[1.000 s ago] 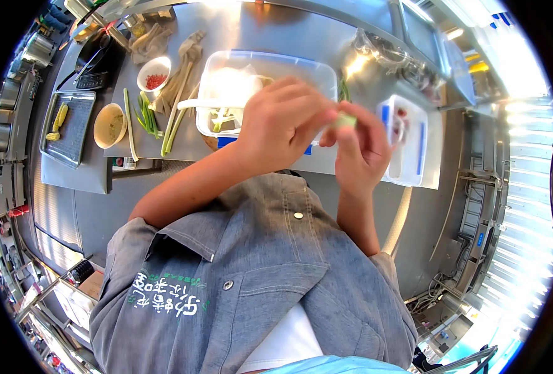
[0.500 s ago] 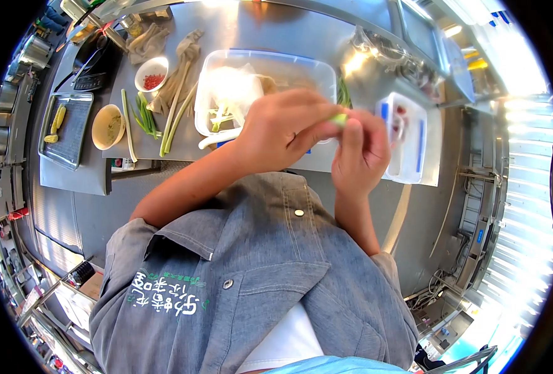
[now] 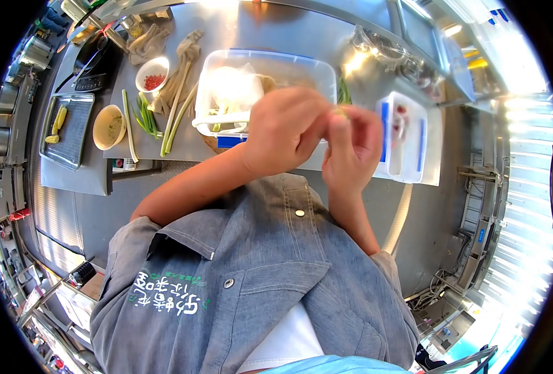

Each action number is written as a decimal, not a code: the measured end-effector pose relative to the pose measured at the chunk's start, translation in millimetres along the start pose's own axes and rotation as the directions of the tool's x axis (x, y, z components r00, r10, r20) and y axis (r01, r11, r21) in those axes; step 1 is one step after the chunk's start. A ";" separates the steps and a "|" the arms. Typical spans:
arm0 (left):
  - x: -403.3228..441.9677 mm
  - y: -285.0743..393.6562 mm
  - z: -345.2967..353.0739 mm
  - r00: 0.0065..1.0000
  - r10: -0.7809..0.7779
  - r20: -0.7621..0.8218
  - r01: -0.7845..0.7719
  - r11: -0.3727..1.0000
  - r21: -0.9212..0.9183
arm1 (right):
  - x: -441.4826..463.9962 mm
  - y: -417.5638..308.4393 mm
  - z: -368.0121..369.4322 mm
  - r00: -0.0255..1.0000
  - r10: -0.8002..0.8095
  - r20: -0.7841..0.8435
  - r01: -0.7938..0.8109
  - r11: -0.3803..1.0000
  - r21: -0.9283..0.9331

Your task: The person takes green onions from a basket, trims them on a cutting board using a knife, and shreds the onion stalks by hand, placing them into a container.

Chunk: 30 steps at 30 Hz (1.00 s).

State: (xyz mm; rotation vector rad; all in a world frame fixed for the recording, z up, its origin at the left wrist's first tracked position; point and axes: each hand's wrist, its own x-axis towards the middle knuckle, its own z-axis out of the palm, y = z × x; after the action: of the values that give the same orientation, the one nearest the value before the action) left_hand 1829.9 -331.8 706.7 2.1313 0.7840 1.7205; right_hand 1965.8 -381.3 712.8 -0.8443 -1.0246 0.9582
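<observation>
My left hand [image 3: 286, 134] is closed around a long scallion [image 3: 223, 118] above the front of a clear plastic tub [image 3: 289, 57]. The scallion's white end sticks out to the left of my fist, and my fingers hide its middle. My right hand [image 3: 353, 149] meets the left one, its thumb and fingers pinched at the scallion's other end, where a small pale bit shows, blurred. Inside the tub lie a whitish plastic bag [image 3: 229, 87] and some pale stalks.
To the left are loose scallions [image 3: 175, 118], a tan bowl [image 3: 109, 127], a white bowl of red pieces [image 3: 152, 76] and a tray [image 3: 67, 131] holding corn. A lidded tub [image 3: 406, 137] stands at the right. Crumpled plastic [image 3: 388, 53] lies behind.
The scallion's white end has swung up and slightly left, over the tub's front rim. My right hand has shifted a little left and closer to my left hand; less green shows between the fingers.
</observation>
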 end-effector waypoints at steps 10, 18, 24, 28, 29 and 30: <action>-3.4 -19.1 -0.5 0.869 -0.483 0.108 0.494 0.835 -0.241 | 12.9 4.7 -15.4 0.978 0.021 -0.207 -0.049 0.990 -0.133; -64.1 -117.6 -84.3 0.949 -0.263 0.173 0.128 0.825 0.551 | 45.2 -23.6 -116.0 0.908 -0.189 -0.374 0.163 0.982 -0.099; -91.0 -137.0 -77.3 0.833 -0.357 0.422 0.036 0.796 0.604 | 61.9 -63.5 -146.0 0.890 -0.343 -0.300 0.300 0.936 -0.182; -34.9 -79.3 -72.9 0.721 -0.549 0.422 0.195 0.746 0.636 | 57.2 -48.2 -119.4 0.929 -0.328 -0.172 0.301 0.939 -0.166; -22.5 -66.6 -73.5 0.621 -0.694 0.363 0.252 0.616 0.746 | 55.1 -43.2 -113.4 0.941 -0.315 -0.121 0.300 0.945 -0.129; -18.1 -57.0 -79.0 0.673 -0.665 0.324 0.218 0.597 0.772 | 52.4 -38.8 -109.5 0.938 -0.322 -0.126 0.305 0.942 -0.136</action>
State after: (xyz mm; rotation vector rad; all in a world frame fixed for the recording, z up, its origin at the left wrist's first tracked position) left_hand 1738.2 -304.8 680.6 2.3320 1.7676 0.4061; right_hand 2090.1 -359.9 731.1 -0.8032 -1.0565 0.5616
